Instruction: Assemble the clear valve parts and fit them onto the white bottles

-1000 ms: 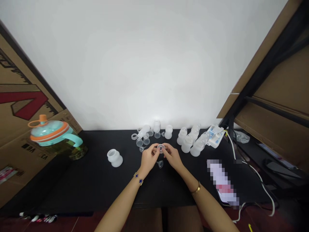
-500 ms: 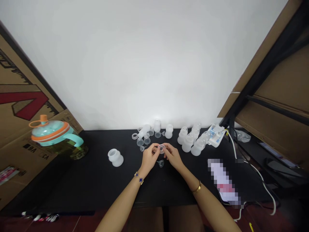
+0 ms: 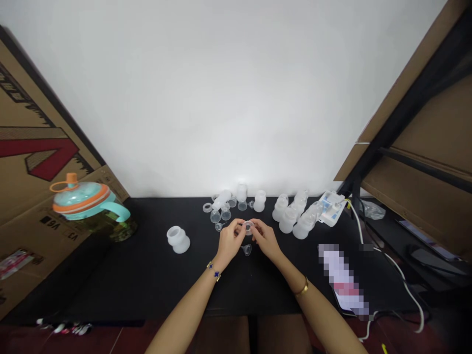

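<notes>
Between my two hands is a small translucent bottle collar ring (image 3: 248,227), pinched from both sides. My left hand (image 3: 231,239) grips its left edge with thumb and fingertips. Its right edge is in the closed fingers of my right hand (image 3: 265,239). Just below them, a clear nipple (image 3: 247,250) lies on the black table. A white, waisted bottle body (image 3: 179,239) stands apart to the left. Beyond my hands lies a loose group of clear caps (image 3: 225,212), rings (image 3: 208,207) and white bottle bodies (image 3: 259,200).
Several assembled bottles (image 3: 289,219) stand right of my hands, beside a white box-like device (image 3: 332,207) with a cable. A blurred-out phone (image 3: 344,280) lies near the right front. On the left, a large teal-lidded jug (image 3: 92,206) stands by a cardboard box (image 3: 33,196). A white wall (image 3: 236,98) closes the back.
The whole view has shifted slightly. My hands keep the same hold on the ring, which seems to have tilted a little; the parts on the table have not moved.
</notes>
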### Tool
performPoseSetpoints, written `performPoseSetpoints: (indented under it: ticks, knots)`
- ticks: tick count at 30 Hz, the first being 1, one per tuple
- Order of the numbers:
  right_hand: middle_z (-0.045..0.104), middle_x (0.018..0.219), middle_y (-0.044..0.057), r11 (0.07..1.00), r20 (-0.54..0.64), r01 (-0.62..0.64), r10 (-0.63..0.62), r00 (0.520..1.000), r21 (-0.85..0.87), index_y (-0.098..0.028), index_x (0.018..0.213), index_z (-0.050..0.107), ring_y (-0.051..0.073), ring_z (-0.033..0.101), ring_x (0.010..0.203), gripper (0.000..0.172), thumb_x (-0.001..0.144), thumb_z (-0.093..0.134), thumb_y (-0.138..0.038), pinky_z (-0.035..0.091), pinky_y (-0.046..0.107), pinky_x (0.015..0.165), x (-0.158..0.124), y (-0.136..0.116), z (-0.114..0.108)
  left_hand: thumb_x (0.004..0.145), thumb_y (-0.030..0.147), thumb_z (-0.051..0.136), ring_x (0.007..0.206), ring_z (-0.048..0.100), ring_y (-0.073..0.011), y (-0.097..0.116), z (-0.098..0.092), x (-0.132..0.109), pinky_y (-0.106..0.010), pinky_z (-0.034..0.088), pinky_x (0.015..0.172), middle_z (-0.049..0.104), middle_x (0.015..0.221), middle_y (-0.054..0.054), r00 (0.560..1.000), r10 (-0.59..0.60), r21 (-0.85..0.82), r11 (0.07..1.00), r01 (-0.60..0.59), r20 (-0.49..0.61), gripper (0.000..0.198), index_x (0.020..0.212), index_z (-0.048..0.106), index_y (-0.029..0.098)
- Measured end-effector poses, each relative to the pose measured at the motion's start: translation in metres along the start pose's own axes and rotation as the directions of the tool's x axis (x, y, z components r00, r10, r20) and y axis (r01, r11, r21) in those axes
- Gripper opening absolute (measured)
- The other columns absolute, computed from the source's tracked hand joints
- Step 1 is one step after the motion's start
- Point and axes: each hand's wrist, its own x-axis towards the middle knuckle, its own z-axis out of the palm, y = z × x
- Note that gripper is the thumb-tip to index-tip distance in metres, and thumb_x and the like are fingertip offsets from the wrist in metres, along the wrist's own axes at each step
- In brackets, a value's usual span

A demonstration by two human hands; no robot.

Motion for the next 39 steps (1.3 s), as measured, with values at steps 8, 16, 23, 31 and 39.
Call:
performPoseSetpoints:
  ticks: [8, 16, 23, 31, 39]
  knots:
    - [0.069, 0.078, 0.002, 0.999, -0.001, 0.023, -0.023, 1.000, -0.038, -0.019, 0.105, 0.068, 0.014, 0.060, 0.058, 0.030, 0.093, 0.053, -0.043, 0.046, 0.023, 0.051, 0.000, 0.000, 0.000, 0.096, 0.041, 0.053, 0.059, 0.062, -0.0141, -0.001, 0.001, -0.001, -0.024, 0.042, 0.058, 0.067, 0.066, 0.002, 1.000, -0.003, 0.021, 1.000, 0.003, -0.007, 0.024, 0.096, 0.065, 0.020]
    - [0.069, 0.076, 0.002, 0.996, -0.013, 0.035, -0.036, 0.999, -0.081, -0.020, 0.106, 0.068, 0.015, 0.062, 0.057, 0.029, 0.094, 0.053, -0.041, 0.046, 0.024, 0.052, 0.000, 0.004, 0.000, 0.096, 0.040, 0.052, 0.059, 0.061, -0.0142, 0.000, 0.000, 0.000, -0.024, 0.041, 0.058, 0.066, 0.065, 0.002, 1.000, 0.010, 0.050, 0.999, -0.009, -0.009, 0.024, 0.095, 0.065, 0.020]
    - [0.070, 0.077, 0.002, 0.995, -0.011, 0.038, -0.039, 0.999, -0.094, -0.020, 0.107, 0.068, 0.015, 0.062, 0.058, 0.030, 0.094, 0.053, -0.043, 0.048, 0.024, 0.053, 0.001, 0.004, 0.000, 0.095, 0.039, 0.054, 0.059, 0.063, -0.0140, 0.003, 0.000, -0.001, -0.023, 0.042, 0.058, 0.067, 0.065, 0.002, 1.000, 0.006, 0.049, 0.999, -0.005, -0.020, 0.023, 0.094, 0.066, 0.020]
    - [0.068, 0.077, 0.002, 0.997, -0.033, 0.019, -0.021, 0.999, -0.069, -0.019, 0.106, 0.068, 0.015, 0.060, 0.057, 0.032, 0.093, 0.053, -0.043, 0.048, 0.024, 0.051, 0.000, -0.002, -0.001, 0.095, 0.040, 0.054, 0.061, 0.064, -0.0145, 0.004, 0.000, -0.001, -0.023, 0.045, 0.059, 0.069, 0.068, 0.001, 1.000, 0.021, 0.033, 0.999, -0.021, -0.017, 0.024, 0.100, 0.066, 0.020]
    - [0.066, 0.079, 0.002, 1.000, -0.026, -0.022, 0.022, 0.999, -0.008, -0.020, 0.108, 0.068, 0.014, 0.059, 0.059, 0.032, 0.091, 0.056, -0.044, 0.047, 0.023, 0.050, -0.001, -0.006, -0.003, 0.093, 0.035, 0.056, 0.061, 0.066, -0.0146, 0.003, 0.000, -0.001, -0.024, 0.047, 0.059, 0.071, 0.071, 0.001, 0.999, 0.033, 0.014, 0.999, -0.032, -0.012, 0.020, 0.103, 0.066, 0.021]
